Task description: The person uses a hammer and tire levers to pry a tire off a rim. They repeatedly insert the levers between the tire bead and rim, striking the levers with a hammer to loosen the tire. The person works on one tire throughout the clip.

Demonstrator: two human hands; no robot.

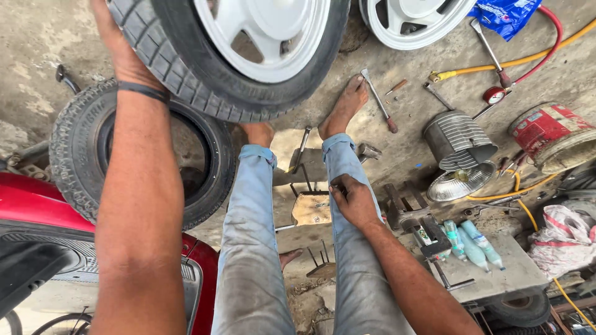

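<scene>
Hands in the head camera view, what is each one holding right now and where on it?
The left hand grips the mounted tyre by its tread edge. The right hand holds nothing; it rests on the person's right leg.

A crumpled blue plastic packet point(504, 13) is seen at the top right on the floor. A round red-and-white labelled tin point(547, 131) lies tilted at the right edge. Three pale green labelled tubes point(470, 242) lie side by side on the low counter point(515, 273).

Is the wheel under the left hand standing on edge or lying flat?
On edge: the left hand rests on the tread of the wheel.
</scene>
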